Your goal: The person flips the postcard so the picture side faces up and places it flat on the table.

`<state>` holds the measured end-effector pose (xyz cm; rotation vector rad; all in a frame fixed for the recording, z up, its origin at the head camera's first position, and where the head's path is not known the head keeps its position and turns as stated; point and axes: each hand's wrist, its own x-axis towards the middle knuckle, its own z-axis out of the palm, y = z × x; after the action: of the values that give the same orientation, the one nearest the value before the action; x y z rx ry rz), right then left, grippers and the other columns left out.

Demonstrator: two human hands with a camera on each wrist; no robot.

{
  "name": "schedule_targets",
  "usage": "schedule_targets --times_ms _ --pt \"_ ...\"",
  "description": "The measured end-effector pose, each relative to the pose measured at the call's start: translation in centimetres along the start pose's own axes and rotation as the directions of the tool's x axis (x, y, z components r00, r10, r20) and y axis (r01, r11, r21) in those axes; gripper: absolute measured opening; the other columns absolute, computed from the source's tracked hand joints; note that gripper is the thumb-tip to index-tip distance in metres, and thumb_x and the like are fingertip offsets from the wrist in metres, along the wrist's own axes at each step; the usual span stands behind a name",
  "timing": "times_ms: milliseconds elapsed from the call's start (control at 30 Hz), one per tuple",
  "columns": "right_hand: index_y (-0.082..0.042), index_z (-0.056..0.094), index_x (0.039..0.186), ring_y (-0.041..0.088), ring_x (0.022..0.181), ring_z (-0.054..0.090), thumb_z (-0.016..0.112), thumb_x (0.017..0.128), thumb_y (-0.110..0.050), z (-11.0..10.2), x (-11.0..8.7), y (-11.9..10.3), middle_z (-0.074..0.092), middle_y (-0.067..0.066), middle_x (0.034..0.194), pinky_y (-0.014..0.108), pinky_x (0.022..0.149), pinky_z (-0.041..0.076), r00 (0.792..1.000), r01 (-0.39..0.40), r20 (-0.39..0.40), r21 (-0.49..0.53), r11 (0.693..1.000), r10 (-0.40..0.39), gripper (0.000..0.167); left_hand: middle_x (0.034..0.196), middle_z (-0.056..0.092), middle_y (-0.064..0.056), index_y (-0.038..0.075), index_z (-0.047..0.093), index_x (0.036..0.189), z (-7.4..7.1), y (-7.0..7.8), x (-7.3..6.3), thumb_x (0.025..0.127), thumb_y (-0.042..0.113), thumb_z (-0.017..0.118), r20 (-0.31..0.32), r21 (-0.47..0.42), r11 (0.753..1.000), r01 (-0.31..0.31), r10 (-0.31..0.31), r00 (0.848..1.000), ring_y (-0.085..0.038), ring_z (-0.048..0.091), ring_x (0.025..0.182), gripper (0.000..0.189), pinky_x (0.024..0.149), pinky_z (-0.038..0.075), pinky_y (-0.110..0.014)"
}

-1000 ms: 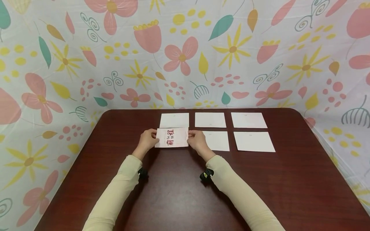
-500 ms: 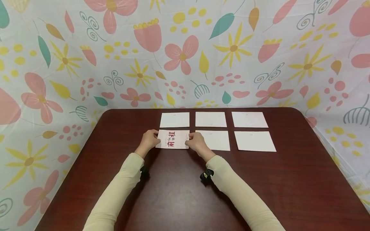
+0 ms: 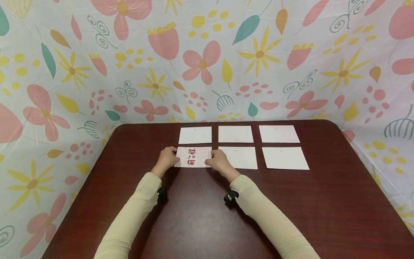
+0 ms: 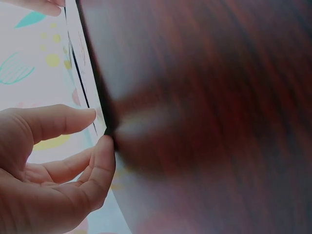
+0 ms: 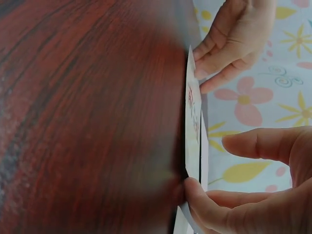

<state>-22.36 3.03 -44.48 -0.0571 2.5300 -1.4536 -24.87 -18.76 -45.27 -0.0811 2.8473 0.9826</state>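
The printed card (image 3: 187,157) was drawn nearer, left of the near white cards (image 3: 285,158), seemingly aligned; the right hand (image 3: 219,161) was loosened but touching; gripping by the left hand (image 3: 166,158) couldn't be told.

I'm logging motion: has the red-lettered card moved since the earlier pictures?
Yes: in the head view, the red-lettered card shifted slightly down, away from the white card behind.
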Motion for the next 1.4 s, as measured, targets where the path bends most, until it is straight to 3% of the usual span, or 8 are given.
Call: schedule_targets --times_ms 133,200,267,467,600,1000,1200,1400 --pt "0.007 0.054 0.081 0.020 0.069 0.050 0.063 0.079 -0.001 -0.3 -0.1 -0.4 0.052 0.013 0.074 0.030 0.063 0.044 1.000 -0.018 0.011 -0.033 0.999 0.018 0.012 0.095 0.064 -0.022 -0.012 0.055 0.123 -0.1 0.1 -0.1 0.081 0.002 0.064 0.009 0.009 1.000 0.004 -0.004 1.000 -0.032 0.061 0.086 0.046 0.072 0.051 -0.039" --pt "0.014 0.057 0.114 0.030 0.099 0.056 0.063 0.080 -0.003 -0.6 -0.1 -0.6 0.058 0.026 0.108 0.038 0.083 0.049 0.999 -0.029 0.022 -0.030 0.999 0.030 0.038 0.096 0.063 -0.022 -0.012 0.054 0.124 -0.2 0.1 -0.1 0.082 0.003 0.063 0.017 0.006 1.000 0.010 -0.010 1.000 -0.032 0.060 0.087 0.046 0.074 0.051 -0.040" --pt "0.015 0.043 0.135 0.037 0.125 0.045 0.063 0.082 -0.004 -0.9 -0.1 -0.9 0.046 0.030 0.136 0.047 0.098 0.044 0.999 -0.039 0.035 -0.016 0.999 0.039 0.060 0.097 0.062 -0.023 -0.012 0.054 0.125 -0.3 0.2 -0.1 0.083 0.004 0.062 0.017 0.001 1.000 0.007 -0.007 1.000 -0.033 0.060 0.088 0.046 0.075 0.051 -0.041" --pt "0.008 0.042 0.140 0.040 0.125 0.045 0.059 0.090 -0.007 -2.0 1.2 -1.1 0.046 0.028 0.136 0.049 0.099 0.043 0.998 -0.030 0.057 0.049 0.998 0.027 0.054 0.101 0.062 -0.024 -0.011 0.056 0.123 -0.6 0.3 0.5 0.086 0.008 0.060 -0.044 -0.039 0.999 -0.004 0.002 0.999 -0.036 0.059 0.093 0.042 0.080 0.050 -0.045" --pt "0.006 0.041 0.141 0.039 0.127 0.044 0.055 0.094 -0.008 -2.3 2.5 -1.4 0.044 0.026 0.139 0.047 0.101 0.042 0.998 -0.015 0.063 0.113 0.993 0.007 0.051 0.112 0.060 -0.025 -0.009 0.055 0.127 -0.9 0.6 1.4 0.092 0.010 0.058 -0.079 -0.156 0.988 0.016 -0.029 0.996 -0.038 0.057 0.103 0.040 0.086 0.049 -0.046" --pt "0.006 0.034 0.145 0.034 0.137 0.034 0.046 0.095 -0.010 -2.4 7.0 -0.7 0.036 0.024 0.148 0.043 0.108 0.034 1.000 -0.016 0.018 0.211 0.977 0.013 0.054 0.146 0.036 -0.023 -0.004 0.028 0.148 -0.5 2.4 4.5 0.099 0.010 0.048 -0.006 -0.470 0.882 0.046 -0.055 0.998 -0.037 0.031 0.138 0.055 0.107 0.035 -0.046" --pt "0.004 0.028 0.148 0.035 0.140 0.028 0.048 0.096 -0.014 -1.7 7.3 -0.6 0.029 0.022 0.152 0.045 0.111 0.030 0.997 -0.066 0.055 0.207 0.976 0.056 0.059 0.150 0.031 -0.023 -0.002 0.024 0.150 0.6 2.5 5.1 0.098 0.010 0.047 -0.015 -0.520 0.850 0.089 -0.113 0.993 -0.037 0.032 0.136 0.057 0.106 0.036 -0.047" --pt "0.005 0.027 0.148 0.036 0.140 0.026 0.049 0.096 -0.016 -1.2 7.8 -0.7 0.027 0.021 0.153 0.046 0.111 0.030 0.996 -0.084 0.052 0.170 0.982 0.076 0.061 0.151 0.029 -0.022 -0.001 0.024 0.150 1.1 2.6 5.6 0.097 0.012 0.047 -0.022 -0.522 0.847 0.097 -0.127 0.992 -0.037 0.031 0.137 0.059 0.106 0.036 -0.048"
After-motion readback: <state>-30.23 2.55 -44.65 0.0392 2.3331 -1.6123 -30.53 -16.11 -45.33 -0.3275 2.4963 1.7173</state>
